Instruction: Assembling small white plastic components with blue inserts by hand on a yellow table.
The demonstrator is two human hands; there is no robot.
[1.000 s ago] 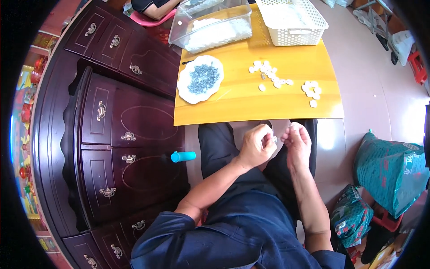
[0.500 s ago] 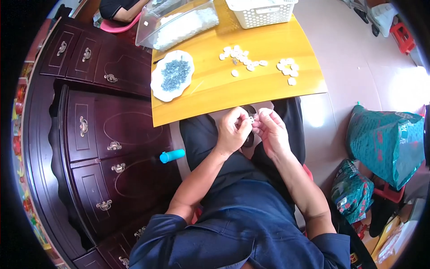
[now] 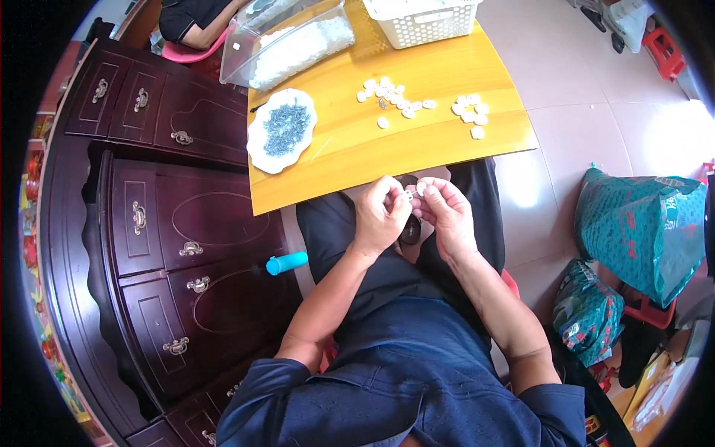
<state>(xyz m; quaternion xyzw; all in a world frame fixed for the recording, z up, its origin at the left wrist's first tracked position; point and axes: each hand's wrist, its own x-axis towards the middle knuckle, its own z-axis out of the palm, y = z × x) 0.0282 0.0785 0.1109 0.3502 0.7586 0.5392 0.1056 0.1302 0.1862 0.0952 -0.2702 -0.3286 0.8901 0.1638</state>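
Observation:
Over my lap, just off the table's near edge, both hands meet at their fingertips. My left hand (image 3: 381,217) pinches a small white plastic piece (image 3: 409,195). A small round white piece (image 3: 421,188) is between the thumb and fingers of my right hand (image 3: 450,216), close to the first. Whether the two pieces touch, I cannot tell. On the table (image 3: 350,160) lie a loose cluster of small white pieces (image 3: 383,93) and a smaller group (image 3: 469,112) to its right. A white scalloped dish (image 3: 257,149) holds many small dark metal pieces (image 3: 287,128).
A clear plastic bin (image 3: 290,56) of white pieces and a white perforated basket (image 3: 424,28) stand at the table's far side. Dark wooden drawers (image 3: 164,216) and a turquoise bottle (image 3: 287,262) are at left. Teal bags (image 3: 640,231) sit at right. Another person's arm (image 3: 205,33) shows far left.
The round white piece now shows in my right fingertips, where it was not visible before. Both hands remain together over my lap; the view has shifted slightly.

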